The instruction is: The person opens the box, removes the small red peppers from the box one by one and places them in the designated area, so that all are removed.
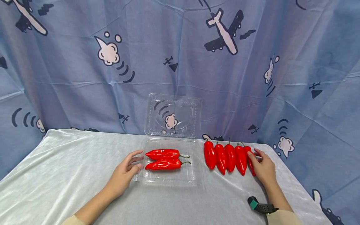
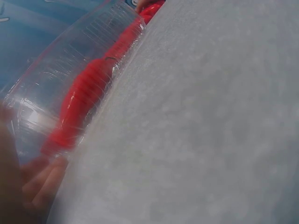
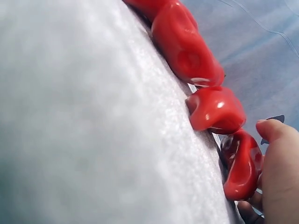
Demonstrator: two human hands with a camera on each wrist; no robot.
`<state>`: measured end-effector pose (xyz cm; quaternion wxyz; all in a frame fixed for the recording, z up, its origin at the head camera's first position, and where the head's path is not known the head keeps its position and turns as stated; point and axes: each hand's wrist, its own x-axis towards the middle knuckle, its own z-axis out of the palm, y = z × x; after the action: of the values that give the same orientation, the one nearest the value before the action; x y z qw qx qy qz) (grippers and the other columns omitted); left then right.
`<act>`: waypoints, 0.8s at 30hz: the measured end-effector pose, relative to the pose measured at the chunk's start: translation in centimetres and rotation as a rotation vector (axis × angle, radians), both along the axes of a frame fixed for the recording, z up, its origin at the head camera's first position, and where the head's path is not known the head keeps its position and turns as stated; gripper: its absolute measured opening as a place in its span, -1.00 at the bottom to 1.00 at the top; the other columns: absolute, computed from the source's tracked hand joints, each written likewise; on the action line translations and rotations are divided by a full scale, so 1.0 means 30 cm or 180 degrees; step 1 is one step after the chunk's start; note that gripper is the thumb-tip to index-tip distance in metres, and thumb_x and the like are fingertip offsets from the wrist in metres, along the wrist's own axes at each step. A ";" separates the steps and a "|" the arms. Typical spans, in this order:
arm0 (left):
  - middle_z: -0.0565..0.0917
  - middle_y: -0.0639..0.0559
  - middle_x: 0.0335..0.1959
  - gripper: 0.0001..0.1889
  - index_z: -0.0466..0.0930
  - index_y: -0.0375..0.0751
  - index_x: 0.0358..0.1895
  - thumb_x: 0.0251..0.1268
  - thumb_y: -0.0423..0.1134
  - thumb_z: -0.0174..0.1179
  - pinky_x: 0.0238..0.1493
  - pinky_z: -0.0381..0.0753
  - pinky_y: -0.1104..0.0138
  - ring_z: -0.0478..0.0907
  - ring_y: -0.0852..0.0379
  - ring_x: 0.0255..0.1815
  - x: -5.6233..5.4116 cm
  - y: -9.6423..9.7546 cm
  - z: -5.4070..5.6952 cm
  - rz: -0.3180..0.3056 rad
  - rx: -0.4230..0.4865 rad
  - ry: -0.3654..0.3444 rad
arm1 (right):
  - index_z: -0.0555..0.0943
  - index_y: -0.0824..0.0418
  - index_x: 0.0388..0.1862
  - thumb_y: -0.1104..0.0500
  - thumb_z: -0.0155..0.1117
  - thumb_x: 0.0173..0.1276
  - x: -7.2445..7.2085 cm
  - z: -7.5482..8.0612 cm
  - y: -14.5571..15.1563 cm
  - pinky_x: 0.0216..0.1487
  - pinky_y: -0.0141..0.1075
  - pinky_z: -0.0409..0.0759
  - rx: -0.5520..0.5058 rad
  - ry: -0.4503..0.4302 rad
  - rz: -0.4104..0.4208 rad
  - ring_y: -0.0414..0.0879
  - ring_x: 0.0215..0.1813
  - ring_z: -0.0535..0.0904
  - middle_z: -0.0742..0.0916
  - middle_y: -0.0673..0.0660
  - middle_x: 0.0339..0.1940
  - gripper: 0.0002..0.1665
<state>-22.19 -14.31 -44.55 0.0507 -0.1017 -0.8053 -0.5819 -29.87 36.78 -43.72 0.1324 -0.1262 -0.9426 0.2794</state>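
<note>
A clear plastic clamshell box (image 1: 168,178) lies on the table with its lid (image 1: 175,115) raised. Inside its base, two red chili peppers (image 1: 163,164) lie side by side, stems to the right. My left hand (image 1: 123,172) is at the box's left side, fingers extended against the wall; the left wrist view shows its fingers (image 2: 44,184) by the box's near end. On the right, my right hand (image 1: 263,167) holds the rightmost red chili pepper (image 1: 250,162) of a row, thumb on one side and fingers beyond it. That pepper (image 3: 243,168) hides part of the fingers.
Several more red chili peppers (image 1: 230,157) stand in a row between the box and my right hand, stems away from me. A pale cloth covers the table (image 1: 157,206). Behind it hangs a blue curtain (image 1: 180,62) with airplane prints. A black strap (image 1: 262,207) is around my right wrist.
</note>
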 end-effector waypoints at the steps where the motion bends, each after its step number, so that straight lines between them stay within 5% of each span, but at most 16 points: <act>1: 0.60 -0.24 0.30 -0.51 0.35 -0.07 0.44 0.50 -0.26 0.09 0.08 0.68 0.31 0.67 -0.15 0.19 0.000 0.000 0.001 0.0001 -0.0001 -0.0001 | 0.31 0.35 0.49 -0.23 -0.04 0.56 -0.001 0.002 0.002 0.27 0.22 0.53 -0.0004 0.0006 0.0003 0.36 0.24 0.50 0.54 0.49 0.32 -0.19; 10: 0.60 -0.22 0.31 -0.51 0.35 -0.05 0.44 0.50 -0.26 0.10 0.05 0.66 0.40 0.66 -0.15 0.21 0.002 0.001 0.003 0.0011 0.0004 -0.0035 | 0.35 0.35 0.48 -0.19 0.01 0.55 -0.003 0.036 0.017 0.21 0.14 0.61 -0.0136 -0.0023 -0.0034 0.33 0.27 0.50 0.56 0.44 0.32 -0.22; 13: 0.59 -0.22 0.32 -0.51 0.35 -0.05 0.44 0.50 -0.26 0.10 0.04 0.64 0.44 0.65 -0.15 0.21 0.002 0.000 0.002 0.0000 0.0023 -0.0039 | 0.38 0.34 0.46 -0.16 0.03 0.55 -0.001 0.056 0.015 0.00 -0.13 0.71 -0.0128 0.0010 -0.0024 0.31 0.24 0.51 0.59 0.43 0.29 -0.26; 17: 0.60 -0.22 0.31 -0.51 0.35 -0.06 0.44 0.50 -0.27 0.09 0.03 0.63 0.47 0.66 -0.15 0.20 0.001 0.000 0.002 -0.0009 0.0032 -0.0022 | 0.45 0.33 0.40 -0.12 0.06 0.54 0.005 0.083 0.001 -0.23 -0.50 0.50 -0.0069 0.0172 0.0022 0.26 0.19 0.55 0.63 0.41 0.23 -0.33; 24: 0.60 -0.23 0.31 -0.52 0.36 -0.06 0.44 0.50 -0.27 0.09 0.07 0.68 0.34 0.67 -0.15 0.19 0.001 0.000 0.002 -0.0003 0.0010 -0.0005 | 0.46 0.31 0.40 -0.08 0.07 0.54 0.014 0.127 -0.030 -0.18 -0.35 0.52 0.0017 0.0300 0.0096 0.25 0.17 0.54 0.64 0.40 0.22 -0.36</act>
<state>-22.14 -14.31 -44.50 0.0499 -0.1016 -0.8044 -0.5832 -29.44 35.90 -39.91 0.1727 -0.0983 -0.9378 0.2845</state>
